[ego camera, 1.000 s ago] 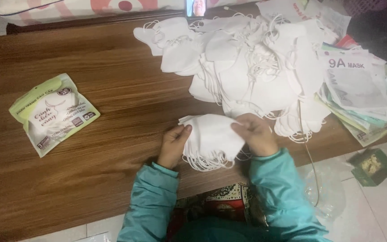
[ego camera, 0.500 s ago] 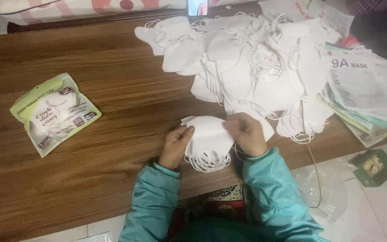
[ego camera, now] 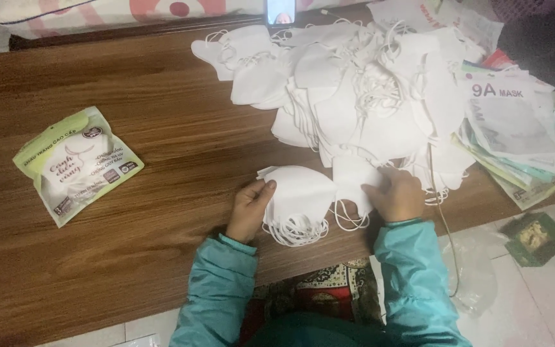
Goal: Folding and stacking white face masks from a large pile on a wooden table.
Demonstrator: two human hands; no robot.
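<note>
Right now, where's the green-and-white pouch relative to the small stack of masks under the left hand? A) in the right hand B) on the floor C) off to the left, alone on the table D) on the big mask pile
C: the green-and-white pouch lies alone on the table, well left of the left hand and its small stack of masks.

sleeves: teal, puffy jacket fabric | cuffs: elastic, gathered at wrists | left hand [ego camera: 250, 209], right hand [ego camera: 396, 194]: bare

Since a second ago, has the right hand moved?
Yes. The right hand left the small mask stack and slid right toward the big mask pile, judged against the table edge.
</note>
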